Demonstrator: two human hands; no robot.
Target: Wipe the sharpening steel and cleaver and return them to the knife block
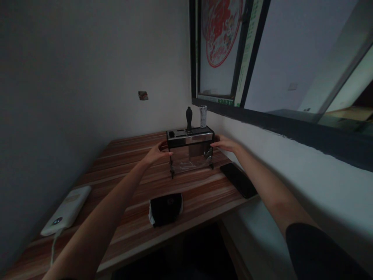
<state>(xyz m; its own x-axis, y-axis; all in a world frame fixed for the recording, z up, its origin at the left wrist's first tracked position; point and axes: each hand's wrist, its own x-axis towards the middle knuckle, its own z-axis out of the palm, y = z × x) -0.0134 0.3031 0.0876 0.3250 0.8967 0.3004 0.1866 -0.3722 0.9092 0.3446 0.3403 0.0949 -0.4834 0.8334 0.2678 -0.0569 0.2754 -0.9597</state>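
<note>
A box-shaped knife rack (pixel 190 136) stands upright on the wood-grain table, with a dark slotted top, a shiny metal band and a clear lower front. My left hand (pixel 157 153) grips its left side near the top, thumb towards the front. Around the right side is my right hand (pixel 224 143), thumb at the front and fingers partly hidden behind. A black handle (pixel 189 117) sticks up from the top. Beside it rises a silvery, wrapped-looking piece (pixel 203 116) whose kind I cannot make out.
A black phone (pixel 238 179) lies right of the rack. Near the front edge of the table (pixel 134 217) is a small black folded item (pixel 166 209) with pale edges. At left rests a white power bank (pixel 66 210) with a cable (pixel 53 247). Walls and a dark-framed window (pixel 224 50) border the table.
</note>
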